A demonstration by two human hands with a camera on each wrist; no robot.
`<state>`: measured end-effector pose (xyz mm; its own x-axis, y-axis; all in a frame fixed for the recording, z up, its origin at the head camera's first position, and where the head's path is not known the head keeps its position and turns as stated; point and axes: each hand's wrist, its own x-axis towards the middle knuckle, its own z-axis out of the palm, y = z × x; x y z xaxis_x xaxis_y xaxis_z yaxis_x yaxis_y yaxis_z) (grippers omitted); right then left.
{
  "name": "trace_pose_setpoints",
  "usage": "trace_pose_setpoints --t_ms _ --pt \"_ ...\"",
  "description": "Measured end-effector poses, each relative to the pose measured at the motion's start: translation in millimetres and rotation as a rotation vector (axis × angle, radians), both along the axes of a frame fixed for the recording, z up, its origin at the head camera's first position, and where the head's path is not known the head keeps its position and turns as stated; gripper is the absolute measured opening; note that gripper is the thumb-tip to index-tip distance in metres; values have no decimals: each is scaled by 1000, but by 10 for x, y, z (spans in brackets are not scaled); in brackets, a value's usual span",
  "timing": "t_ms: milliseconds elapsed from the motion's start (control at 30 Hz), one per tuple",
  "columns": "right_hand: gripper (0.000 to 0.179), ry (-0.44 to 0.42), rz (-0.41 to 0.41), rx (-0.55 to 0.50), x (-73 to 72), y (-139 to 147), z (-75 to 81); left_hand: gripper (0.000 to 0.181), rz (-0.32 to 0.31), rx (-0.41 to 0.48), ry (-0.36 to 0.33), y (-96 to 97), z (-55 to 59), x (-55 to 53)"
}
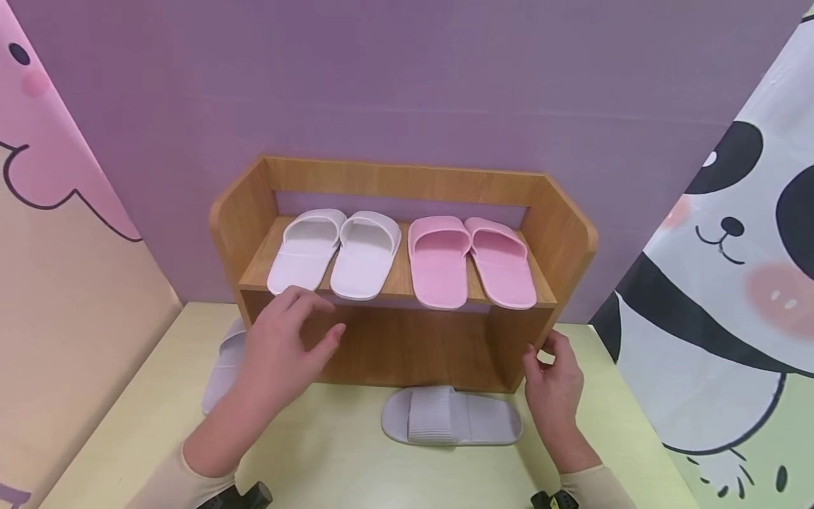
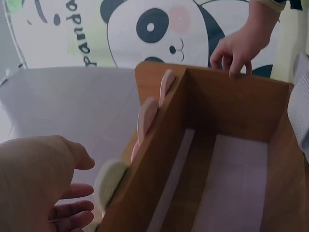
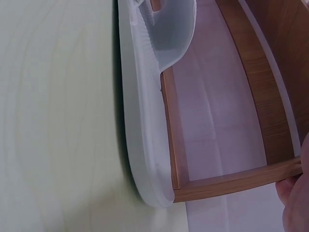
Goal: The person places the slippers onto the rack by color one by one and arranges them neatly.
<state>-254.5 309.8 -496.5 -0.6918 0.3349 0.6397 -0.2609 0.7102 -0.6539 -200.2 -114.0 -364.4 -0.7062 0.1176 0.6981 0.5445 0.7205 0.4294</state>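
A wooden shoe rack (image 1: 407, 182) stands against the purple wall. Its upper shelf bears a pair of white slippers (image 1: 365, 258) at left and a pair of pink slippers (image 1: 440, 265) at right. My left hand (image 1: 282, 346) is in front of the shelf's left half, close to the white slippers, thumb apart from the loosely bent fingers, holding nothing. At the rack's right side panel, my right hand (image 1: 555, 378) pinches the front edge between thumb and fingers; the left wrist view also shows this right hand (image 2: 241, 46) on the panel.
A grey slipper (image 1: 486, 418) lies sideways on the pale tabletop (image 1: 331, 459) before the rack. Another grey slipper (image 1: 225, 364) lies by the rack's left side, partly behind my left arm. A panda-printed panel (image 1: 718, 339) borders the right.
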Motion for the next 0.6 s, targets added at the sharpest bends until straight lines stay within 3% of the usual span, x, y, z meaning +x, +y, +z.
trace_pose_setpoints --t_ms 367,500,600 --pt "30 -2 14 -3 6 -3 1 12 137 59 -52 -645 -183 40" --pt "30 -11 8 -2 1 6 -2 10 194 59 -109 -828 -275 42" --pt "31 -20 4 -3 0 11 -10 13 240 50 -168 -964 -413 18"
